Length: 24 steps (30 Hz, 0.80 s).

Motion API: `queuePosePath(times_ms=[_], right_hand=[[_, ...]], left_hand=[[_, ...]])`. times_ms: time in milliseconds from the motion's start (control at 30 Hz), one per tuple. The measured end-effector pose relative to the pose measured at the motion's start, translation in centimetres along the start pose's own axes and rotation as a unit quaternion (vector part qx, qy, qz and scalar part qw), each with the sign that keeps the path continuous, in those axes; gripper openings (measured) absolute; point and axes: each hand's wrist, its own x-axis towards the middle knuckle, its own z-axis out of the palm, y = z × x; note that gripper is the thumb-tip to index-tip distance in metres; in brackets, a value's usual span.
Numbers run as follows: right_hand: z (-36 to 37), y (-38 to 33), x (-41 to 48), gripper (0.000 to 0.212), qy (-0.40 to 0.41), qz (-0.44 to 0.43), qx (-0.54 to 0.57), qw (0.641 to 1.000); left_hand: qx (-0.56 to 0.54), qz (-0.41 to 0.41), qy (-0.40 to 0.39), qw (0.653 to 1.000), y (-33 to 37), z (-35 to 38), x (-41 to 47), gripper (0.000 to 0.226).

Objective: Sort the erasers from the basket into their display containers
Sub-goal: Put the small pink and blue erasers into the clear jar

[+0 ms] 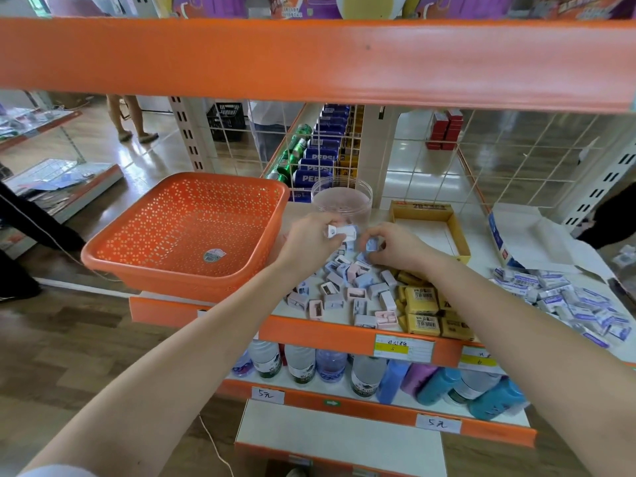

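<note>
Shop shelf (309, 330) carries loose erasers (347, 287), seemingly light, stiff blocks best pinched by their sides; left hand (311, 241) and right hand (395, 244) each pinch some.

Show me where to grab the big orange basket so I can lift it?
Take the orange basket by its thick rolled rim, probably at the near-left corner. Come from the front-left: that corner hangs out past the shelf, so you can hook under the rim there.
</note>
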Motion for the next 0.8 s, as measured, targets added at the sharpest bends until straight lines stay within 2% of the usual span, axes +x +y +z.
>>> queuePosePath(times_ms=[300, 433, 800], right_hand=[[-3.5, -1.6, 1.2, 0.026, 0.108, 0.010, 0.069, 0.992], [-4.8, -2.2, 2.5, 0.026, 0.145, -0.012, 0.083, 0.986], [-4.5, -1.6, 5.9, 0.035, 0.136, -0.015, 0.059, 0.989]], left_hand=[[-0.043, -0.065, 0.027, 0.997, 0.2, -3.2, 3.1, 0.024], [-0.028, -0.093, -0.005, 0.995, -0.1, -4.3, 5.0, 0.022], [-0.041, -0.105, -0.051, 0.992, 0.4, -2.4, 9.7, 0.020]])
